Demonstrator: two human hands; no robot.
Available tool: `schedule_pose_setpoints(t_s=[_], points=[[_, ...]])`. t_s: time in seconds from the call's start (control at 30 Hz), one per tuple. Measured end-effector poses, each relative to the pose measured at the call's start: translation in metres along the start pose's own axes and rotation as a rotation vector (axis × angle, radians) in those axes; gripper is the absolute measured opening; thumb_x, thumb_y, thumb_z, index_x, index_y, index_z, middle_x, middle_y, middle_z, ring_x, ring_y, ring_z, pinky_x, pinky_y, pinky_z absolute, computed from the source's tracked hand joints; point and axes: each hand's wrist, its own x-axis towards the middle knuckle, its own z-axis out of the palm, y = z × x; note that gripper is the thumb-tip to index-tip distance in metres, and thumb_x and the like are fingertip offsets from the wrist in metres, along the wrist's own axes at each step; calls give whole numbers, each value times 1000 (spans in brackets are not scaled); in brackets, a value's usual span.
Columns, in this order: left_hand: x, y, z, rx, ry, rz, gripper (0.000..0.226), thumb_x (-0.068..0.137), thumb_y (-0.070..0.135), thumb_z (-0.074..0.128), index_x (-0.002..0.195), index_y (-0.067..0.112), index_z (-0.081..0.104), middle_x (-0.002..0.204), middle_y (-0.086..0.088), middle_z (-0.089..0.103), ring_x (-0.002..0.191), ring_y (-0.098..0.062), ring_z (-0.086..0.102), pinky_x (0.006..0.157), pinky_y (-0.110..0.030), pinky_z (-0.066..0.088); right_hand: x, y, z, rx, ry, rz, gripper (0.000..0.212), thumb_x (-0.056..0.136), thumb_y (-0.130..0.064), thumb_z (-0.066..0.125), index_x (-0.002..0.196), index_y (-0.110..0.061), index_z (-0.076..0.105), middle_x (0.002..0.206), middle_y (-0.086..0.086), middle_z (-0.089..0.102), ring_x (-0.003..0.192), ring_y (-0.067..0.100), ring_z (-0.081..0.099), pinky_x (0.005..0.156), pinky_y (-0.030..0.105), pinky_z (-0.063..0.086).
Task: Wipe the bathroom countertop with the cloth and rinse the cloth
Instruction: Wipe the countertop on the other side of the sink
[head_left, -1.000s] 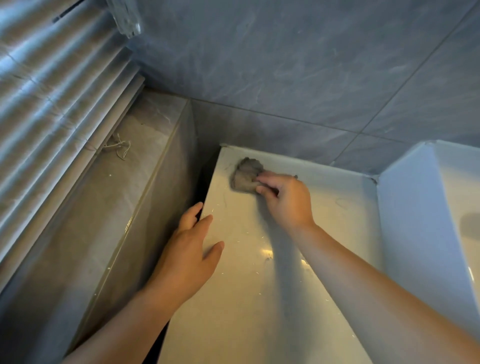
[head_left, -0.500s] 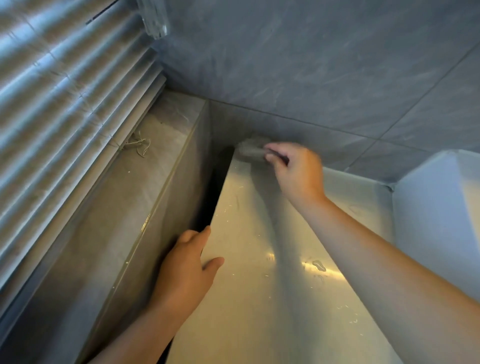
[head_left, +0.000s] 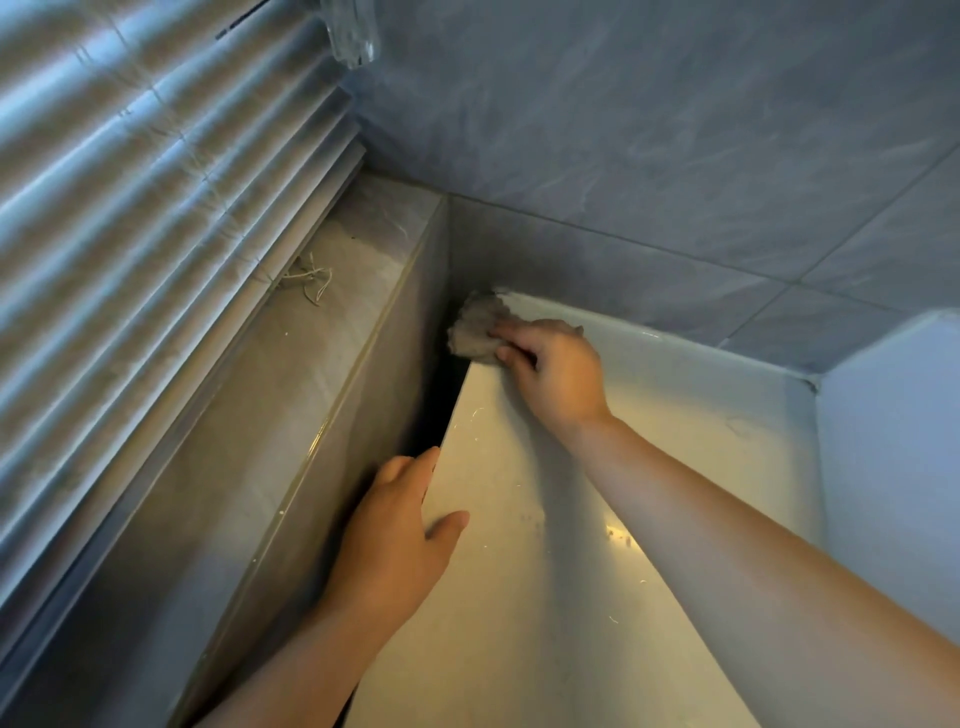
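A crumpled grey cloth (head_left: 475, 330) lies at the far left corner of the glossy pale countertop (head_left: 545, 597), partly over its left edge. My right hand (head_left: 553, 369) holds the cloth down, fingers curled onto it. Nearer to me, my left hand (head_left: 397, 540) rests on the countertop's left edge. Its thumb lies on the top surface and its fingers reach down into the dark gap beside the counter.
A grey stone window ledge (head_left: 249, 431) runs along the left, with slatted blinds (head_left: 130, 208) and a loose cord (head_left: 311, 278) on it. Blue-grey tiled wall (head_left: 649, 156) rises behind. A white raised block (head_left: 893, 457) borders the counter's right. A narrow dark gap (head_left: 447, 410) separates ledge and counter.
My right hand has carried the cloth from the counter surface to the far left corner and over the edge. The left hand stays on the counter's left edge.
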Motion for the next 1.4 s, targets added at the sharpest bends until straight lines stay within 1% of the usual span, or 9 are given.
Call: schedule_pose_setpoints(t_s=[0.13, 0.37, 0.53, 0.67, 0.73, 0.87, 1.07, 1.2, 1.4], points=[[-10, -15, 2, -122, 19, -125, 61, 84, 32, 67, 139, 18, 43, 129, 3, 53, 110, -11, 56, 95, -38, 49, -23, -4, 0, 38, -31, -57, 26, 85, -28, 59, 109, -28, 71, 110, -7, 71, 103, 20, 61, 86, 31, 49], [-33, -28, 1, -147, 16, -136, 41, 84, 28, 66, 124, 24, 57, 113, 8, 61, 96, -5, 62, 86, -37, 54, -72, -18, -5, 99, -70, -63, 23, 83, -26, 60, 101, -27, 73, 100, -10, 72, 96, 16, 61, 86, 40, 50], [-43, -27, 1, -136, 18, -85, 35, 87, 22, 64, 121, 29, 60, 108, 14, 58, 95, -6, 62, 87, -36, 53, -88, -31, -29, 207, -230, 32, 18, 87, -24, 62, 100, -27, 74, 97, -10, 73, 92, 12, 65, 85, 33, 50], [-43, -29, 3, -149, 41, -77, 38, 88, 20, 64, 125, 24, 59, 111, 10, 58, 96, -9, 62, 90, -36, 52, -64, -37, -50, 277, 141, 118, 19, 86, -15, 65, 102, -19, 74, 99, -4, 74, 93, 13, 67, 84, 27, 51], [-43, -29, 4, -155, 37, -81, 37, 89, 20, 63, 125, 24, 58, 111, 13, 57, 96, -7, 62, 90, -34, 52, -42, -34, -46, 194, 192, 91, 21, 87, -17, 62, 106, -18, 72, 101, -1, 73, 95, 18, 66, 83, 31, 51], [-44, -31, 5, -178, 33, -75, 37, 89, 20, 62, 126, 26, 58, 111, 15, 57, 97, -5, 61, 90, -31, 52, -20, -20, -18, 20, -9, 24, 23, 87, -19, 60, 106, -23, 72, 96, 6, 72, 92, 28, 62, 76, 33, 48], [-47, -27, 2, -120, 81, -47, 45, 87, 21, 65, 131, 17, 54, 123, 5, 54, 104, -13, 60, 95, -36, 49, -53, -28, -1, 70, -78, -56, 23, 86, -28, 59, 104, -24, 73, 100, 0, 73, 94, 23, 63, 80, 28, 46], [-69, -24, -7, 15, 151, 80, 44, 88, 22, 63, 130, 18, 53, 123, 17, 45, 105, -4, 50, 92, -21, 41, -86, -32, -2, 112, -124, -74, 22, 85, -29, 57, 97, -24, 74, 99, -6, 73, 94, 18, 62, 83, 36, 49], [-88, -32, -6, 278, 16, 242, 49, 89, 31, 61, 133, 13, 51, 141, 4, 42, 124, -12, 46, 101, -22, 37, -123, -41, -15, 164, -212, -19, 21, 87, -25, 59, 103, -28, 72, 100, -12, 72, 95, 11, 62, 85, 30, 47]])
